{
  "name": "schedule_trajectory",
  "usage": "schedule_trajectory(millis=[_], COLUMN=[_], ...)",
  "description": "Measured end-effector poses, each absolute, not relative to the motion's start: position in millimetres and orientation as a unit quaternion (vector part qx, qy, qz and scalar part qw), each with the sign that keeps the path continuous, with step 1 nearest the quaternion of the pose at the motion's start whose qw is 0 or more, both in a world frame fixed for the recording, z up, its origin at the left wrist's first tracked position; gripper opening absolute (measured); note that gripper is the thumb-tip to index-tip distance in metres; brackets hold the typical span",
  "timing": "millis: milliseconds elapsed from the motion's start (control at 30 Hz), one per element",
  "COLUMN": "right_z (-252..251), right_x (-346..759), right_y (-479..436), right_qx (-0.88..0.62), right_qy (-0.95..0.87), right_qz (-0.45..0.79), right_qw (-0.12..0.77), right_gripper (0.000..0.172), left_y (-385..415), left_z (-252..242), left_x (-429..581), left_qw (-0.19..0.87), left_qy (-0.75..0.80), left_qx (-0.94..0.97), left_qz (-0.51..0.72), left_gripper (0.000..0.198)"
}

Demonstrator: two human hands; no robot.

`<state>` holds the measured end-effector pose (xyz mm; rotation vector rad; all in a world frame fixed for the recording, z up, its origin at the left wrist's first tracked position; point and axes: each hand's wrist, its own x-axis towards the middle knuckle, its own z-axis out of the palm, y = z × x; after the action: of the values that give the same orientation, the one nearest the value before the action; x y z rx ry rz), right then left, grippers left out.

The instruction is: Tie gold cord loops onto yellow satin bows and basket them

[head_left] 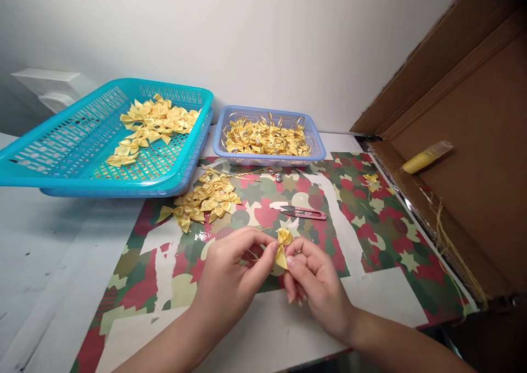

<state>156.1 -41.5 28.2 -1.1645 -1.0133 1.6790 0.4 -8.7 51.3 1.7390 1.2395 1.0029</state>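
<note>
A small yellow ribbon bow (282,246) is pinched between both my hands low in the middle of the view. My left hand (230,279) grips its left side with thumb and forefinger, fingers closed. My right hand (317,285) pinches it from the right, fingers curled. A thin gold wire shows at the bow. Just beyond my hands a loose pile of yellow bows (206,197) lies on the patterned mat (370,224).
A turquoise basket (61,153) with bows stands at the back left, stacked on another. A lilac basket (317,142) holds bows with gold wire loops. Pink thread snips (304,213) lie on the mat. A cardboard box (473,142) with a yellow tube (426,157) stands right.
</note>
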Motion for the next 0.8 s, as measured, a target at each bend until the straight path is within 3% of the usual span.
schedule_trajectory(millis=[567,800], right_z=[33,35], right_x=[154,154], right_y=[-36,-37], right_qx=[-0.442,-0.435], right_qy=[-0.371,-0.372], right_qz=[0.706,0.710], right_qw=[0.410,0.410], right_gripper=[0.030,0.034], left_y=[-11,-11], left_z=[39,36], left_x=[0,0], left_qw=[0.120,0.075], left_qy=[0.410,0.391], left_qx=[0.800,0.812], left_qz=[0.421,0.426], left_gripper=[0.011,0.009])
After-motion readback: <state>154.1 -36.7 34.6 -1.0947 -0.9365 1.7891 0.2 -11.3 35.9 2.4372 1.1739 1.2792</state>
